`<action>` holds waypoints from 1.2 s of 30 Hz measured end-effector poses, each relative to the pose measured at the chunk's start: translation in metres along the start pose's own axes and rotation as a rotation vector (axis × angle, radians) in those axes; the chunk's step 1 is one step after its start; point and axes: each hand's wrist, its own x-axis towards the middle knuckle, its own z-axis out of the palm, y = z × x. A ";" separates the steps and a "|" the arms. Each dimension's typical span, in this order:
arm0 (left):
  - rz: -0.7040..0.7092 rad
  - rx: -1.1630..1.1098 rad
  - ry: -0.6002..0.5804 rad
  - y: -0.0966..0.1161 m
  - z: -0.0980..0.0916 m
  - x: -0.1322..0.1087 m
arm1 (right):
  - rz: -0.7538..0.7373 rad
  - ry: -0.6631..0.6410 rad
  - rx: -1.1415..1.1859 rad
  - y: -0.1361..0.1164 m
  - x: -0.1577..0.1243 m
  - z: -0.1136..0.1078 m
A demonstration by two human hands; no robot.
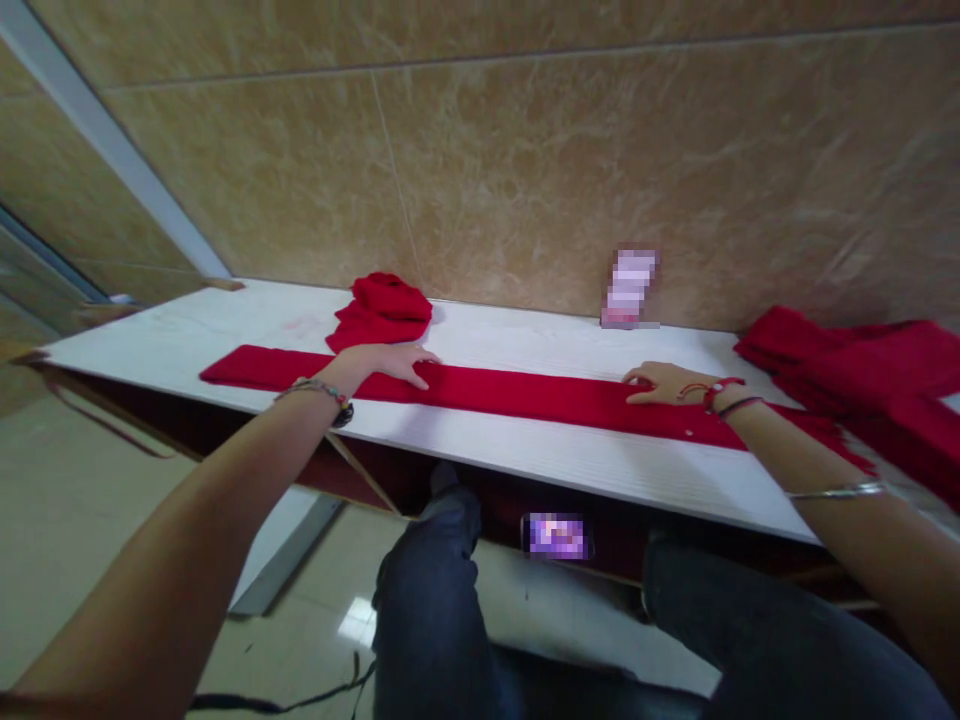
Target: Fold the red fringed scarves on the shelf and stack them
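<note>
Nearest, below both grips, are the person's legs (431,590) in dark trousers, with the pale, shiny floor (547,615) around them. A black strap (277,702) lies far below the left grip. Between the knees, lower than both grips and between them from side to side, is a small device (556,538) with a pixelated face; what it rests on I cannot tell.

The white bench (480,443) runs under both grips, its front edge on the near side of them. A beaded bracelet (313,386) circles the wrist just behind the left grip; a red band (724,390) sits just behind the right grip, and a silver bangle (836,491) farther up that forearm.

The left grip (397,365) lies on a long, flat red strip (517,392) of cloth, thumb and fingers spread. The right grip (651,384) rests on the same strip, fingers loosely bent, thumb a little apart; I see no pinched fold in either. The strip stretches between the grips and past both, to a folded end left of the left grip and on beneath the right forearm, near a fringed edge.

Just beyond the left grip is a crumpled red cloth (386,310). Right of the right grip lies a larger red heap (855,360). Beyond the right grip, a pixelated panel (630,288) stands tilted close to the tan tiled wall (525,170).
</note>
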 end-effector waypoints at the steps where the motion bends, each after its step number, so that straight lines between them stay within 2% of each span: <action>1: -0.018 -0.013 -0.020 0.002 -0.003 0.005 | 0.031 -0.023 0.018 0.008 -0.005 -0.001; 4: -0.074 -0.037 -0.055 0.005 -0.008 0.016 | 0.067 -0.110 0.093 0.021 -0.018 -0.006; 8: -0.083 -0.020 -0.053 -0.003 -0.008 0.024 | 0.061 -0.177 0.103 0.022 -0.026 -0.011; 12: -0.071 -0.022 -0.056 -0.013 -0.006 0.024 | 0.023 -0.216 0.165 0.029 -0.030 -0.011; 15: -0.077 -0.003 -0.091 -0.011 -0.007 0.022 | 0.038 -0.245 0.159 0.034 -0.033 -0.012; 17: -0.091 0.019 -0.116 -0.006 -0.009 0.020 | 0.055 -0.233 0.125 0.033 -0.037 -0.013; 20: -0.080 0.033 -0.092 -0.001 -0.011 0.018 | 0.055 -0.177 0.104 0.028 -0.041 -0.015; 25: 0.036 -0.030 -0.040 -0.003 -0.014 0.017 | 0.029 -0.153 0.142 0.028 -0.044 -0.018; 27: 0.085 -0.050 0.031 -0.002 -0.015 0.019 | 0.020 -0.146 0.169 0.027 -0.042 -0.022; 29: 0.123 -0.062 0.119 0.006 -0.016 0.027 | 0.026 -0.076 0.208 0.020 -0.039 -0.031; 31: 0.141 -0.078 0.202 0.024 -0.016 0.042 | 0.024 0.058 0.275 0.002 -0.032 -0.044; 34: 0.142 -0.128 0.362 0.069 -0.015 0.075 | -0.023 0.271 0.380 -0.040 -0.014 -0.060; 36: 0.159 -0.172 0.463 0.104 -0.017 0.095 | -0.061 0.348 0.417 -0.071 0.002 -0.063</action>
